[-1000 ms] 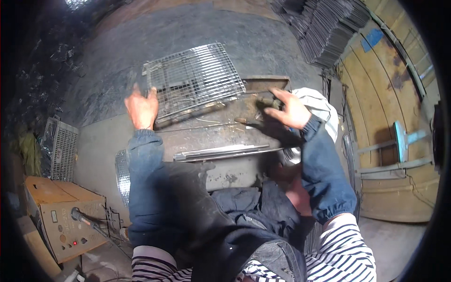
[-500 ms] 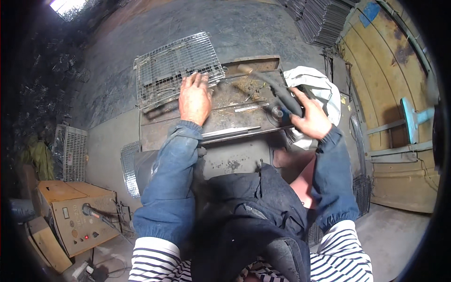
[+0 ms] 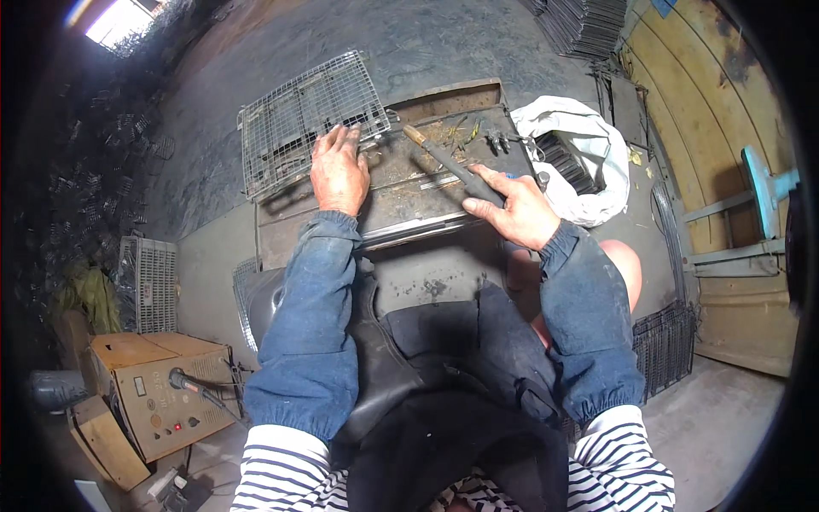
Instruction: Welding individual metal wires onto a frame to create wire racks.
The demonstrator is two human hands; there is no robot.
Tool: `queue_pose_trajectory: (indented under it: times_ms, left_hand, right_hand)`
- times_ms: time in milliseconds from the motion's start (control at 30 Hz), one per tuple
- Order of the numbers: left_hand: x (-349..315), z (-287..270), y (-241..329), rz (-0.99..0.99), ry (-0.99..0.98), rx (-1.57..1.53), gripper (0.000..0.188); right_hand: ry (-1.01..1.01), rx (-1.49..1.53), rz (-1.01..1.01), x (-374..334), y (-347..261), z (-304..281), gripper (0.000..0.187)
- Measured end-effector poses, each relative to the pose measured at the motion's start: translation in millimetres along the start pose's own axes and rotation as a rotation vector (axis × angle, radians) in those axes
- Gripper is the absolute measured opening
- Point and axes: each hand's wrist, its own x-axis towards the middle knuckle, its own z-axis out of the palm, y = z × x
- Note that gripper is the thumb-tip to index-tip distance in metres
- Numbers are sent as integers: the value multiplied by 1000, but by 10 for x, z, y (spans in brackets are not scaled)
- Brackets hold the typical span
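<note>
A wire mesh cage (image 3: 294,107) rests on the left part of a metal worktable (image 3: 286,230). My left hand (image 3: 339,173) lies on the cage's near edge, fingers stretched over the mesh and thumb apart. In my right hand (image 3: 519,209) is a welding torch (image 3: 456,168), fingers wrapped round its dark handle. Its copper-coloured nozzle (image 3: 415,134) points up and left, a short way right of the cage and apart from it. Beneath the torch, metal strips (image 3: 439,182) and brown debris lie on the tabletop.
A white sack (image 3: 610,136) with dark rods stands against the table's right end. At lower left is an orange-topped welding machine (image 3: 166,392) with a cable. Mesh panels (image 3: 155,286) stand on the left; a yellow panel (image 3: 682,111) is at right.
My right hand has brought the torch leftward, its nozzle now closer to the cage. My left hand stays on the cage edge. The view has shifted slightly, showing more of the sack's contents.
</note>
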Motion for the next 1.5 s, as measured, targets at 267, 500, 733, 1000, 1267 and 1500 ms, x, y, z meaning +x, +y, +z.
queue_pose_trajectory:
  times_ms: [267, 500, 733, 1000, 1267, 1500]
  left_hand:
    - [-31, 0, -23, -41, -30, -4, 47]
    - [-37, -25, -21, -26, 4, 3, 46]
    - [-118, 90, -243, -27, 114, -108, 38]
    - [-87, 70, -80, -184, 43, -228, 42]
    - [132, -186, 66, -126, -123, -261, 52]
    - [-8, -76, -219, -40, -181, 232, 53]
  right_hand:
    - [-113, 119, 193, 167, -260, -40, 61]
    - [-82, 102, 107, 192, -211, 26, 60]
    - [-57, 102, 33, 213, -256, 45, 57]
    - [-3, 96, -20, 188, -97, 90, 52]
    - [44, 56, 6, 94, -311, -95, 42]
    - [-31, 107, 22, 235, -285, 77, 49]
